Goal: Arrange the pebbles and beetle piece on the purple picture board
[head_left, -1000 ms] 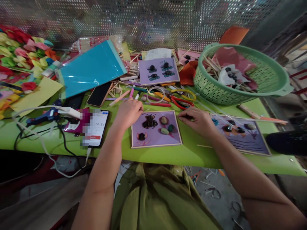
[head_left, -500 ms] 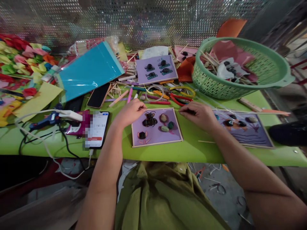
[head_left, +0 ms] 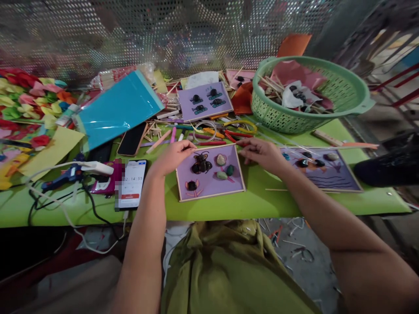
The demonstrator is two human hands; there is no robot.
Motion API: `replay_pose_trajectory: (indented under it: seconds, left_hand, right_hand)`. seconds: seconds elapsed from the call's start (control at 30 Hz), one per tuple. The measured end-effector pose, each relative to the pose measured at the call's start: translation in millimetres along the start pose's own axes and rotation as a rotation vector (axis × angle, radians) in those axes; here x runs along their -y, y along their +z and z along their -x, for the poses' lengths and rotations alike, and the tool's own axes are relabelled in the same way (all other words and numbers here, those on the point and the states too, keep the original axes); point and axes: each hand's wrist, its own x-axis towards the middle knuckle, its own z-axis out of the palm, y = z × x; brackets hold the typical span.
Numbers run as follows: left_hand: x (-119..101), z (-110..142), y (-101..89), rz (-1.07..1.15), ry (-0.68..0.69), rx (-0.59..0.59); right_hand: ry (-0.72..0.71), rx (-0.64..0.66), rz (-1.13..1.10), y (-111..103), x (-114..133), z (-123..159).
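A purple card picture [head_left: 212, 185] lies before me, edged with thin wooden strips. Stuck on it are a dark stone insect [head_left: 201, 163], a small dark stone with pink paper parts [head_left: 192, 186], and several pale and green stones [head_left: 225, 170]. My left hand [head_left: 172, 158] is at the card's upper left corner, thumb and fingers pinched together; what lies between them is hidden. At the upper right corner, the fingertips of my right hand [head_left: 260, 153] meet the edge, its other fingers curled. Whether it grips the edge or something thin I cannot make out.
Another purple stone picture [head_left: 330, 179] lies right, and one with several dark stones [head_left: 205, 102] lies behind. A green basket [head_left: 294, 122] stands back right. At left are a lit phone [head_left: 132, 185], a glue gun [head_left: 65, 176], cables and a blue plastic-wrapped sheet [head_left: 119, 111].
My right hand has moved left to the card's upper right corner from a spot apart from it. My left hand stays near the upper left corner. The camera view has shifted slightly.
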Motion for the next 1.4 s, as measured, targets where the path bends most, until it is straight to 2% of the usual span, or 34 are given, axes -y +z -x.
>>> replay_pose_trajectory:
  seconds: [0.23, 0.37, 0.5, 0.6, 0.67, 0.73, 0.8, 0.97, 1.1, 1.3, 1.4]
  left_hand:
    - [9, -4, 2.9, 0.12, 0.014, 0.012]
    - [10, -5, 5.4, 0.122, 0.01, 0.012]
    - [2, -4, 6.7, 0.007, -0.05, 0.009]
    - [-3, -5, 9.1, -0.105, -0.082, 0.008]
    - [-3, -7, 11.0, -0.173, -0.058, -0.002]
    - [-2, -9, 12.2, -0.22, -0.021, -0.017]
    - [-1, -9, 12.4, -0.236, -0.003, -0.034]
    - [-5, -7, 11.0, -0.215, -0.058, -0.082]
    - [-9, -5, 10.1, -0.185, -0.096, -0.112]
    - [-10, 0, 8.0, -0.152, -0.092, -0.193]
    - [-10, 2, 6.9, -0.153, -0.092, -0.198]
  right_hand:
    - [0.15, 0.278, -0.248, 2, 13, 5]
    - [0.187, 0.355, -0.315, 5, 11, 6]
    - [0.12, 0.285, -0.217, 5, 9, 4]
    - [0.038, 0.13, 0.052, 1, 10, 6]
    - [-0.05, -0.003, 0.24, -2, 12, 8]
    - [-0.14, -0.066, 0.343, -3, 15, 10]
    - [-0.229, -0.03, 0.356, -2, 16, 12]
    - [-0.426, 0.177, 0.319, 5, 16, 14]
    - [-0.447, 0.238, 0.327, 9, 15, 16]
    - [-0.442, 0.242, 0.35, 10, 12, 19]
    - [-0.425, 0.232, 0.37, 11, 12, 18]
